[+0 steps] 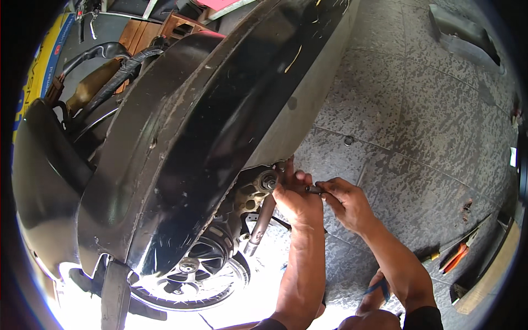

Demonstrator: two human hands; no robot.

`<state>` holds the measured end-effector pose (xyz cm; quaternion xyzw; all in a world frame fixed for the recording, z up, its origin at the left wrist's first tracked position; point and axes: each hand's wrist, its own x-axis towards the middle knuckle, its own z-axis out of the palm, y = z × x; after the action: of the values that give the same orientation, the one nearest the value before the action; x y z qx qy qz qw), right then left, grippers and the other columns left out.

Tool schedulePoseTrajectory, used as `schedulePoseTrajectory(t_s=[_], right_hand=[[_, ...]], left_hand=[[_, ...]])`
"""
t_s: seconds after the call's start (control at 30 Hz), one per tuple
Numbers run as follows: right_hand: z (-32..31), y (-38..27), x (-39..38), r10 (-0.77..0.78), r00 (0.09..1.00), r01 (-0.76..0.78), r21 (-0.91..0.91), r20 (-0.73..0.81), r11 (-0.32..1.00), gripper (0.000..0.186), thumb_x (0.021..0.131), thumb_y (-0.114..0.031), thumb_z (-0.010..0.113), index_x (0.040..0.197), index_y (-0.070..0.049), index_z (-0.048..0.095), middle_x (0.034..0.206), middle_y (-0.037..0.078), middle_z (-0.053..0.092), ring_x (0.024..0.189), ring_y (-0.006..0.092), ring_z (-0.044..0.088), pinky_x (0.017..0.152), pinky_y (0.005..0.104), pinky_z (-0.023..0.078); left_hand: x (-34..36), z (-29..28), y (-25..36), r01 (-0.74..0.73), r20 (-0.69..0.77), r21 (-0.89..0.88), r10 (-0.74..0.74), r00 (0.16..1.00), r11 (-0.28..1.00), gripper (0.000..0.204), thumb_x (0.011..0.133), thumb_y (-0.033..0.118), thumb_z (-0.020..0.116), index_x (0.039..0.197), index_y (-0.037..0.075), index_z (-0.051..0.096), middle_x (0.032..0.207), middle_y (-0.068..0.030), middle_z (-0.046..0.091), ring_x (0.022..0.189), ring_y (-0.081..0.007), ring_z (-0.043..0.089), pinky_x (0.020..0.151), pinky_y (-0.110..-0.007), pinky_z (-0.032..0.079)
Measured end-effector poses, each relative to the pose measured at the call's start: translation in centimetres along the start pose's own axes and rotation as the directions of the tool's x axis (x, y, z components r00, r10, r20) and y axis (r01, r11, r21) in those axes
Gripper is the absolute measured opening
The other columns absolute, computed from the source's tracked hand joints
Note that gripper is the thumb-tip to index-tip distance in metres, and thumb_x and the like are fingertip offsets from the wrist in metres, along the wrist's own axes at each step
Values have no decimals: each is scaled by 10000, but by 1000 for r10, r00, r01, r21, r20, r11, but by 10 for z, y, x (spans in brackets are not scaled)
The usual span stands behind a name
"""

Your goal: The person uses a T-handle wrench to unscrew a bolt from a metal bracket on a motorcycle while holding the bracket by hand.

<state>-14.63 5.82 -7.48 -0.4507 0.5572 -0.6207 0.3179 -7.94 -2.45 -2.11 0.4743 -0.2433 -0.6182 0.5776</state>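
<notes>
A motorcycle with a large black body panel [220,126] fills the left side. Below the panel's edge, my left hand [301,206] is closed beside a round metal bolt head or socket [268,182], its thumb close against it. Whatever its curled fingers hold is hidden. To its right, my right hand [349,204] pinches the end of a short dark metal rod [313,189], which also meets the left hand's fingers. Whether the rod joins the piece at the bolt cannot be seen. A metal tube [260,226] slants down just left of my left wrist.
A spoked wheel [190,280] sits at lower left in bright glare. Orange-handled pliers [455,257] and a thin tool with a yellow collar [434,256] lie at right, near a wooden piece [489,275]. A small ring [348,141] and a grey panel [465,44] rest on the floor.
</notes>
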Motion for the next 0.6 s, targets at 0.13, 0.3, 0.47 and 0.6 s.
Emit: schedulePoseTrajectory(t_s=[0.13,0.3,0.47,0.6], right_hand=[[-3,6,4,24,998,-29,65,64,997,225,828,-46,674,1050,-9,664,947,119,651,802,278,662,699,320,551],[-1,18,-2,106,994,-108,65,31,992,225,813,-74,698,1030,-20,671,973,102,646,915,266,640,800,338,532],[13,32,-9,210,881,-234,-4,-424,972,393,832,-25,654,1209,-16,544,1034,103,625,1114,276,551,962,371,448],[9,87,-16,716,681,-497,620,-154,607,363,956,-257,557,1209,-1,511,1077,130,573,1056,297,583,990,391,440]], left_hand=[[7,-3,2,10,13,-15,-10,1000,1000,557,863,442,530,1240,33,563,1267,-128,571,432,-28,336,397,-179,310],[8,0,-1,21,19,-63,-20,1000,998,440,919,427,509,1131,43,544,1181,-141,613,406,-41,290,373,-188,259],[11,-2,4,8,10,-43,-8,1000,999,449,913,439,508,1130,52,573,1185,-138,610,388,-33,294,334,-180,235],[7,1,1,24,4,-49,-24,1000,999,466,909,452,507,1127,47,582,1185,-140,611,387,-32,296,334,-180,238]])
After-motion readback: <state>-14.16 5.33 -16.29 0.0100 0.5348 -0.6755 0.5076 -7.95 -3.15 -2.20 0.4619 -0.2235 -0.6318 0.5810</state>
